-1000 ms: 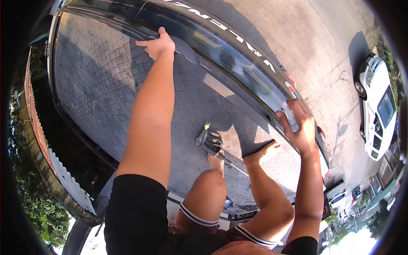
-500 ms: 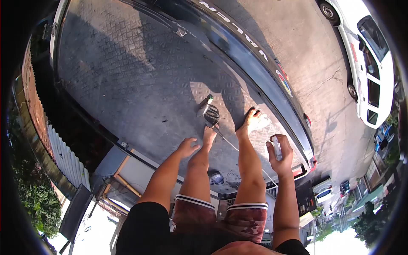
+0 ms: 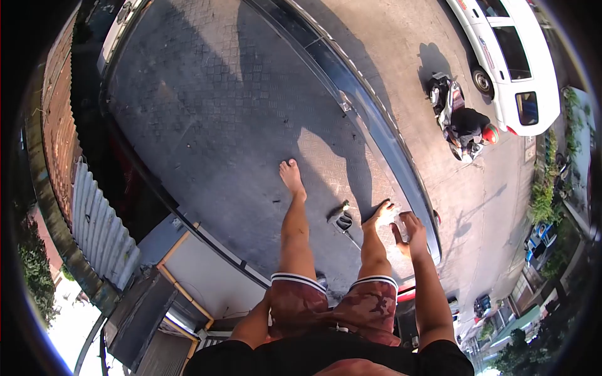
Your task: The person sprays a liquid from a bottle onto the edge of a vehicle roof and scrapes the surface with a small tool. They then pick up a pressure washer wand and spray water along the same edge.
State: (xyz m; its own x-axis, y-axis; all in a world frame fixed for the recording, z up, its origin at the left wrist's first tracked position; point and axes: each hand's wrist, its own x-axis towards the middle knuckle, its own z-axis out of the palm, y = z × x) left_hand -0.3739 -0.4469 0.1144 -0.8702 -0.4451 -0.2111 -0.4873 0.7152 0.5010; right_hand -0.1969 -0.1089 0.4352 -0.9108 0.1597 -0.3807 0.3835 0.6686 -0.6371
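My right hand [image 3: 412,237] is closed around a small, pale, clear-looking object [image 3: 401,227], held above my right foot. My left forearm [image 3: 253,326] reaches down to the side of my shorts, where the hand itself is hidden. A dark and grey device [image 3: 342,220] with a green-white tip and a thin cord lies on the patterned metal floor [image 3: 207,150], between my legs and close to my right foot. My left foot [image 3: 291,177] is bare and stretched forward on that floor.
The raised dark side edge [image 3: 376,116] of the truck-like bed runs along the right. Beyond it, a person on a motorcycle [image 3: 453,116] is beside a white van [image 3: 511,59]. Corrugated roofing [image 3: 94,210] stands at the left, near a wooden-framed panel [image 3: 210,276].
My left foot has moved forward and left, away from the device. My left hand has dropped out of sight beside my shorts. The view has shifted, and a motorcycle with its rider now shows.
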